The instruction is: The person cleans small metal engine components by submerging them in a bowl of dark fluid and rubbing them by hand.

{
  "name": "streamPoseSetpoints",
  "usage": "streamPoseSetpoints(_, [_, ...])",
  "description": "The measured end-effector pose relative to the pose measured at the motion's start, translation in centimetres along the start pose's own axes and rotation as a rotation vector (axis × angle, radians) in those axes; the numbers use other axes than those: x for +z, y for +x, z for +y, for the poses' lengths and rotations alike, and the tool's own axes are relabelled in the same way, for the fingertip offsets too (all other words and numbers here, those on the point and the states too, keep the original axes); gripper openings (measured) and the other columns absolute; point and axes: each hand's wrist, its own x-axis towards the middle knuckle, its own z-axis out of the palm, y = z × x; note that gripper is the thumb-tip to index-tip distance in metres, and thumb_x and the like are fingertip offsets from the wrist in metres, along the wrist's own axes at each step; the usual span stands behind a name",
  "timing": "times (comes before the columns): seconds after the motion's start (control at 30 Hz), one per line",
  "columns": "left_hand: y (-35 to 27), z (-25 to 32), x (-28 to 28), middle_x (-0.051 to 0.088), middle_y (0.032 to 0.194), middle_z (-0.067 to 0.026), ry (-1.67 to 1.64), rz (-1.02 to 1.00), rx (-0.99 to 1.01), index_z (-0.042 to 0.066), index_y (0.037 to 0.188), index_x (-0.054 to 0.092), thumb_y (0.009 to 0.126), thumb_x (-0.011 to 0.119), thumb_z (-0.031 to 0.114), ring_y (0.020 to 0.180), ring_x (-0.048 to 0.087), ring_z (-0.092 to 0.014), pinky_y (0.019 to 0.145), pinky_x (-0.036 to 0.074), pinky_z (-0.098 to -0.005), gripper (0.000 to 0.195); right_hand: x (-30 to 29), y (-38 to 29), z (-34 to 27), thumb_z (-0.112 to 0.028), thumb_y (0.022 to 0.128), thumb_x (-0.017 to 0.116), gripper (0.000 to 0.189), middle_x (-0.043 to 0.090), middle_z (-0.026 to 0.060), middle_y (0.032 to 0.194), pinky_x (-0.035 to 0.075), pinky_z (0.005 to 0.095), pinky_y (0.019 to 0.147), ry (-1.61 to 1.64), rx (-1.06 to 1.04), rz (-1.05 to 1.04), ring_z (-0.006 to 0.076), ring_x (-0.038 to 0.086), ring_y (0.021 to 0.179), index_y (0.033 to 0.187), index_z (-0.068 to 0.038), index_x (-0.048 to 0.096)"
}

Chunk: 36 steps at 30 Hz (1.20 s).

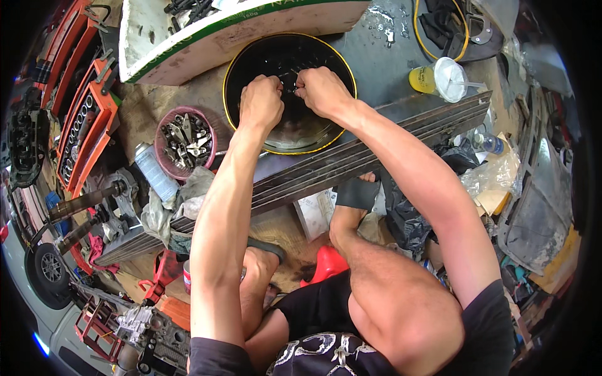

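A round black basin with a yellow rim (345, 61) rests on the workbench, with dark liquid in its bottom. Both hands are over it. My left hand (261, 101) is curled near the basin's middle, its fingertips around a small part that is mostly hidden. My right hand (324, 91) faces it from the other side, thumb and fingers pinched at a small shiny piece too small to name. A narrow gap separates the hands. Left of the basin stands a pink plastic basket (212, 127) full of metal rocker arms (187, 136).
A foam box (197, 56) holding dark parts is behind the basin. A spray can (157, 171) and rags (195, 192) lie at left, near orange toolboxes (89, 127). A cup of yellow drink (422, 80) stands at right. An engine block (162, 343) sits low at left.
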Motion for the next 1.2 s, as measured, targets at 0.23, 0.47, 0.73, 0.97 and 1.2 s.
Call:
streamPoseSetpoints(0.23, [-0.23,0.39,-0.78,0.069,0.099,-0.0216,0.006,-0.007,-0.048,0.002,0.098,0.072,0.087,0.064,0.009,0.096,0.067,-0.042,0.084,0.053,-0.0488,0.015,0.04,-0.29,-0.39,-0.009,0.085,0.073,0.013,0.069,0.0295,0.086,0.056,0.0513,0.078,0.042,0.000,0.007,0.0463,0.069,0.086,0.084,0.004,0.073])
streamPoseSetpoints(0.47, [-0.34,0.45,-0.43,0.069,0.098,-0.0219,0.013,0.034,-0.001,0.002,0.096,0.073,0.086,0.063,0.007,0.094,0.067,-0.043,0.083,0.053,-0.0505,0.015,-0.07,-0.24,-0.39,-0.007,0.084,0.072,0.011,0.068,0.0302,0.086,0.056,0.0517,0.077,0.029,-0.023,-0.004,0.0464,0.069,0.087,0.084,0.004,0.074])
streamPoseSetpoints(0.73, [-0.33,0.80,-0.80,0.069,0.100,-0.0222,0.017,0.025,-0.012,0.003,0.096,0.074,0.087,0.064,0.008,0.096,0.068,-0.042,0.084,0.054,-0.0495,0.015,0.11,-0.42,-0.23,-0.001,0.081,0.069,0.007,0.068,0.0305,0.086,0.056,0.0527,0.075,0.052,0.005,0.019,0.0473,0.069,0.087,0.082,0.005,0.072])
streamPoseSetpoints(0.97, [-0.22,0.89,-0.54,0.071,0.102,-0.0197,0.096,0.004,-0.033,0.004,0.100,0.075,0.088,0.069,0.011,0.097,0.069,-0.040,0.085,0.053,-0.0472,0.015,0.18,-0.36,-0.28,0.001,0.077,0.065,0.008,0.069,0.0291,0.086,0.056,0.0529,0.075,0.027,-0.020,0.034,0.0465,0.070,0.085,0.081,0.004,0.072])
streamPoseSetpoints(1.2, [-0.14,0.73,-0.88,0.071,0.102,-0.0198,0.088,0.003,-0.012,0.005,0.102,0.076,0.088,0.069,0.012,0.097,0.069,-0.040,0.086,0.053,-0.0469,0.017,0.09,-0.37,-0.44,0.002,0.078,0.062,0.010,0.069,0.0295,0.090,0.056,0.0532,0.076,0.035,0.005,0.024,0.0469,0.069,0.088,0.083,0.004,0.070])
